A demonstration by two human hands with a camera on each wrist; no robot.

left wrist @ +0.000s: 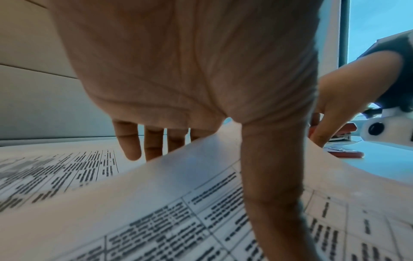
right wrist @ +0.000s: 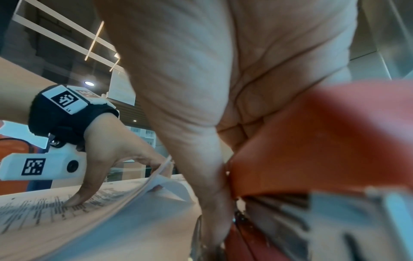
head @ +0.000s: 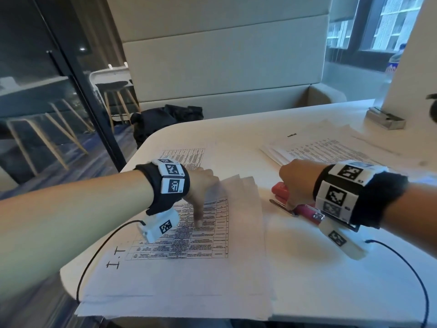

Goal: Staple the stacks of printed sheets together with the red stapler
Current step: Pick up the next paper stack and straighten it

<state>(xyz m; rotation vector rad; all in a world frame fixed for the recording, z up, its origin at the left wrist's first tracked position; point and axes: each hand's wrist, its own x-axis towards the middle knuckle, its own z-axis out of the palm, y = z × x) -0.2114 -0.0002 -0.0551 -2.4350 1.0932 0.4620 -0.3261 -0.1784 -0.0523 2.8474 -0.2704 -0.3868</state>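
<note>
**White sheets lifted, red stapler gripped**

White printed sheets (head: 189, 233) lie as a fanned stack at the near left of the table (head: 319, 280), black tables of text on top. The left hand (head: 201, 185) pinches their far edges up, thumb (left wrist: 272, 176) pressing the page. To the right, the right hand (head: 295, 183) is curled round the red stapler (head: 281, 191), which has a metal base. Farther right lies another stack (head: 326, 150).

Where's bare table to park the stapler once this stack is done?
Bare table lies in front of the right hand and red stapler, right of the near paper stack. A narrower strip runs between the two stacks. The far right is crowded: the second stack and a metal box.
</note>
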